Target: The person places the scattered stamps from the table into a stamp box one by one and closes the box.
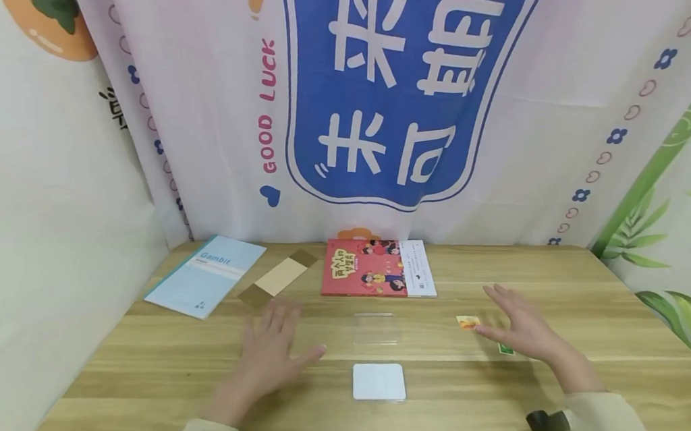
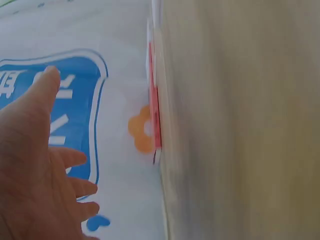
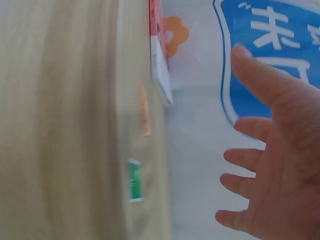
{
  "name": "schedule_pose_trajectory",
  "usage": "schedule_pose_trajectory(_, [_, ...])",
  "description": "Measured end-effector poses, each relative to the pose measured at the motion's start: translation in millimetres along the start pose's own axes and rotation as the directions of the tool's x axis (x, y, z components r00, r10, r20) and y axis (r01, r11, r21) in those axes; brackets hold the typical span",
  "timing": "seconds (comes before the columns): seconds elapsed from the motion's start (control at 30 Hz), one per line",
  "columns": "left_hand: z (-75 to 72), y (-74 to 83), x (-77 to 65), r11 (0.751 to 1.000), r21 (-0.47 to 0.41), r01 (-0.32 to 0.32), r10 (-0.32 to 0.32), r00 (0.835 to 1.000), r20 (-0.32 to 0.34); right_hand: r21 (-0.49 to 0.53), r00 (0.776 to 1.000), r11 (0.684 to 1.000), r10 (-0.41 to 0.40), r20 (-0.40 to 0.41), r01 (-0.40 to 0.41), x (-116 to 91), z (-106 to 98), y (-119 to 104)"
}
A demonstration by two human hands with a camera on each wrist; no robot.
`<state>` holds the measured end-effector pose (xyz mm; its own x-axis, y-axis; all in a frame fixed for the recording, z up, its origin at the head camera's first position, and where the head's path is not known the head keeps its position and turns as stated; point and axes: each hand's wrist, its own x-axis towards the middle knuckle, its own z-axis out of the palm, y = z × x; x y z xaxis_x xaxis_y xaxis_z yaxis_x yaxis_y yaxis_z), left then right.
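My left hand (image 1: 271, 353) hovers over the left half of the table, fingers spread and holding nothing. On the other side my right hand (image 1: 525, 326) is likewise raised with fingers apart and nothing in it. Between them lie a clear, flat plastic piece (image 1: 375, 329) and, nearer to me, a white rounded rectangle (image 1: 379, 382) with a transparent edge. A small orange-and-white card or sticker (image 1: 467, 321) lies by my right thumb. Partly hidden under that hand is a small green one (image 3: 135, 181). Both palms show empty in the wrist views.
A light blue "Gambit" notebook (image 1: 207, 276) lies at the back left. Beside it is a brown-and-tan strip (image 1: 279, 277), and a red illustrated book (image 1: 364, 268) lies at the back middle. A printed curtain (image 1: 211, 131) hangs behind the wooden table (image 1: 434, 418).
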<state>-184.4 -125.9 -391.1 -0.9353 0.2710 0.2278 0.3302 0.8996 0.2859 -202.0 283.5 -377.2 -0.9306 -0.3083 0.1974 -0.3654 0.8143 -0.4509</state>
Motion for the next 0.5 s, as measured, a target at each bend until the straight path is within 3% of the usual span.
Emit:
schedule_pose_trajectory(0.1, [6.5,7.1,-1.5,0.996,-0.089,-0.023,0.027,0.999,0.045,0.111,1.000,0.994,-0.021,0.023,0.018,2,7,8])
schedule_pose_trajectory(0.23, [17.0,16.7,-2.3,0.975,-0.211,-0.070,0.092,0.991,0.094,0.250,0.997,0.967,0.031,0.073,-0.049,6,15,18])
schedule_pose_trajectory(0.4, [31.4,23.9,-4.3,0.901,-0.423,-0.100,0.166,0.979,0.122,0.356,0.990,0.926,0.098,0.097,-0.127,11,25,33])
schedule_pose_trajectory(0.5, [40.5,26.1,-6.0,0.862,-0.497,-0.102,0.195,0.971,0.139,0.385,0.989,0.912,0.116,0.096,-0.144,12,31,40])
